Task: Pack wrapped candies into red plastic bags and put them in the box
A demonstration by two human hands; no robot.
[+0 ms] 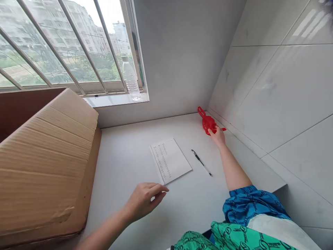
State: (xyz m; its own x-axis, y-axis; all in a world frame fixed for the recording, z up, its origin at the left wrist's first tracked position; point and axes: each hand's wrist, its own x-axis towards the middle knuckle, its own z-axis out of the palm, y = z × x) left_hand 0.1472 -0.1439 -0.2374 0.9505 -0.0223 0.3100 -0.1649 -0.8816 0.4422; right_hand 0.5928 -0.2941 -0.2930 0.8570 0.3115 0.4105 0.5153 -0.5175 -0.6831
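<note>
At the far right corner of the white table, my right hand [218,135] has its fingers closed on a crumpled red plastic bag [208,123]. A loop of the bag sticks up towards the wall. My left hand [149,197] hovers near the lower corner of a notepad [177,158], thumb and fingers a little apart and nothing between them. Lines of small handwriting run along the left part of the notepad's white page. Between the notepad and my right forearm lies a pen [201,162] with a black grip and clear barrel.
A large cardboard box [49,156] with a raised flap stands at the left. On the sill of the barred window is a clear plastic bottle [131,80]. A grey wall [179,52] and white tiles [293,93] border the table [125,152] at the back and right.
</note>
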